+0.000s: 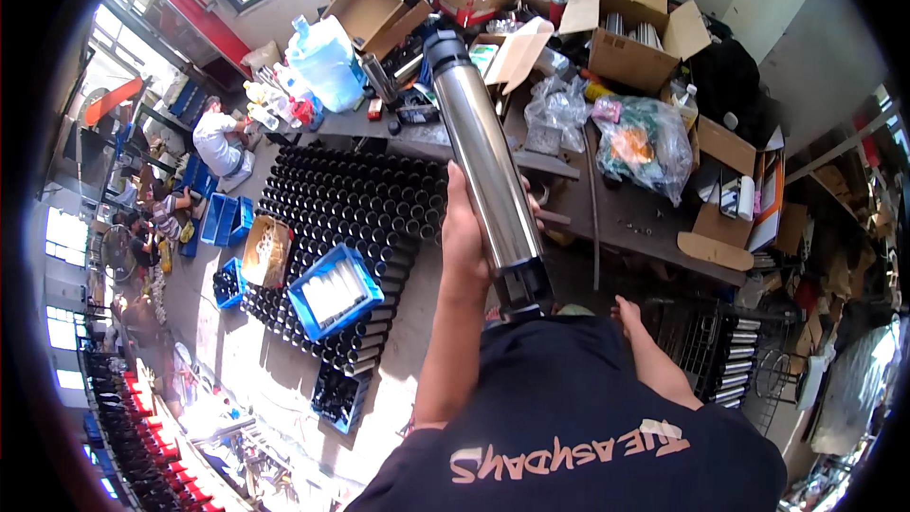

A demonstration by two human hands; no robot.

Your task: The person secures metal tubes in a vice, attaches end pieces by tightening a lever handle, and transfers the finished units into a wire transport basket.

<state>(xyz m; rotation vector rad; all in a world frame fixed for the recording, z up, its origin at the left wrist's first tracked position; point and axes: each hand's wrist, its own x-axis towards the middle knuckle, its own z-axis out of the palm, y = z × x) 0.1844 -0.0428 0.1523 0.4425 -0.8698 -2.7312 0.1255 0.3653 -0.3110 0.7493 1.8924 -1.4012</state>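
My left hand point(464, 232) is closed around a shiny steel cylinder point(485, 161) with black end caps. The cylinder slants upright, its upper cap toward the workbench and its lower cap close to my dark shirt. The thumb lies along the left side of the tube, and fingertips show on its right side. My right hand point(625, 315) is down at my right side, away from the cylinder. Part of that hand shows past the shirt; most of its fingers are hidden, so I cannot make out their pose.
A cluttered workbench point(654, 239) carries cardboard boxes point(621, 55), a plastic-wrapped bundle point(649, 147) and a water jug point(325, 62). Left of me stand rows of black tubes point(355, 194), with a blue crate point(308, 322) on them. A wire rack point(697, 346) is at right. A person point(224, 142) crouches far left.
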